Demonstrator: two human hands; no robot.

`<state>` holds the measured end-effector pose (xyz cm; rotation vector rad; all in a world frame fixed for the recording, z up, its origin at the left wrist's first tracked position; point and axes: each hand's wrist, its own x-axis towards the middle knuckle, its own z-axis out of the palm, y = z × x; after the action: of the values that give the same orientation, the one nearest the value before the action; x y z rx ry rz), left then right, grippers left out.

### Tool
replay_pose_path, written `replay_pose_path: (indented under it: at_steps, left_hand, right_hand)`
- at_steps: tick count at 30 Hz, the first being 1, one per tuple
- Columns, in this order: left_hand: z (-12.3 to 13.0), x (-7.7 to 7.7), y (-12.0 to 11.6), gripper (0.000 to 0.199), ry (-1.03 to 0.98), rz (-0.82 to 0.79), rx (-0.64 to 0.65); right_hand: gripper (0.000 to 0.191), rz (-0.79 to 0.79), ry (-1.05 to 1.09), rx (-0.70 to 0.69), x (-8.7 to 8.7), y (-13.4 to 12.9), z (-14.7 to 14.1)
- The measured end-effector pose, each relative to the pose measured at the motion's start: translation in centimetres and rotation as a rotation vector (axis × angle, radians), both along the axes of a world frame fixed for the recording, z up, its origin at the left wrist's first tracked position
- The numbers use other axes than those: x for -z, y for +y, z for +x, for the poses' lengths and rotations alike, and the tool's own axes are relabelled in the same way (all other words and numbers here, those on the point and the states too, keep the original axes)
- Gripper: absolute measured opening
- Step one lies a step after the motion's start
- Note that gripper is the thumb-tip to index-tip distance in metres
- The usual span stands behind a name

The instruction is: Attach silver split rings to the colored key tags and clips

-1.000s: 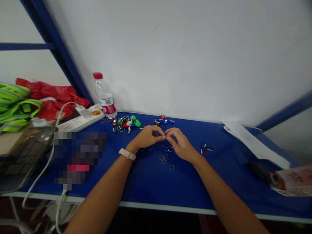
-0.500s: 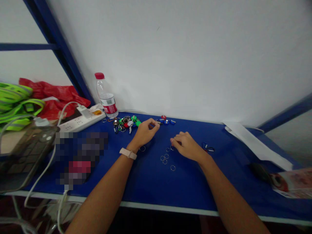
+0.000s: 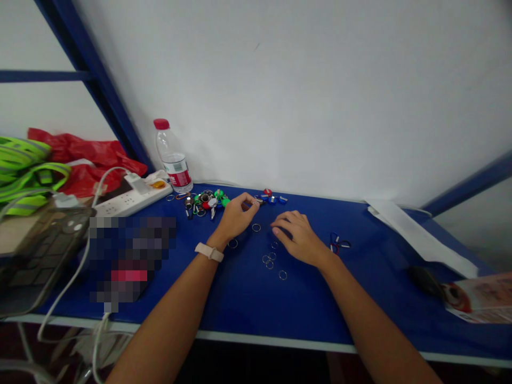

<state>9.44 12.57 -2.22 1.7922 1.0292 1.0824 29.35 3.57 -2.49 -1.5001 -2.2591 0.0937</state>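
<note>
My left hand (image 3: pixel 239 215), with a pale band on its wrist, has thumb and index fingertip pinched together. Whether anything is between them is too small to make out. Just beyond its fingertips lie small blue pieces (image 3: pixel 272 201) and a red one (image 3: pixel 268 192). To its left is a pile of green, red and silver key-chain pieces (image 3: pixel 212 203). My right hand (image 3: pixel 299 238) hovers low with thumb and fingers apart, holding nothing visible. A metal ring (image 3: pixel 256 228) lies between the hands. Several more rings (image 3: pixel 269 264) lie below the right hand, and another ring (image 3: pixel 232 244) beside the left wrist.
Small carabiner-like clips (image 3: pixel 340 242) lie right of my right hand. A water bottle (image 3: pixel 174 160) and a power strip (image 3: pixel 128 200) stand at the left, near a phone-like dark case (image 3: pixel 38 261). White paper strips (image 3: pixel 420 234) and a dark mouse-like object (image 3: pixel 424 281) are at the right.
My right hand has shifted slightly left and its fingers have opened. A ring now lies between the hands where none showed before. My left hand has barely moved.
</note>
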Motion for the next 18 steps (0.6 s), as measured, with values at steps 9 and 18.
replay_pose_path:
  at_steps: [9,18]
  left_hand:
    - [0.2,0.4,0.0,0.016,-0.017,0.013,0.036]
    - [0.5,0.5,-0.4,0.017,0.012,-0.018,0.142]
  right_hand:
    - [0.046,0.067,-0.059,0.276,2.5,1.9,1.4]
    - [0.06,-0.007,-0.138,0.354,3.7,4.3,2.5]
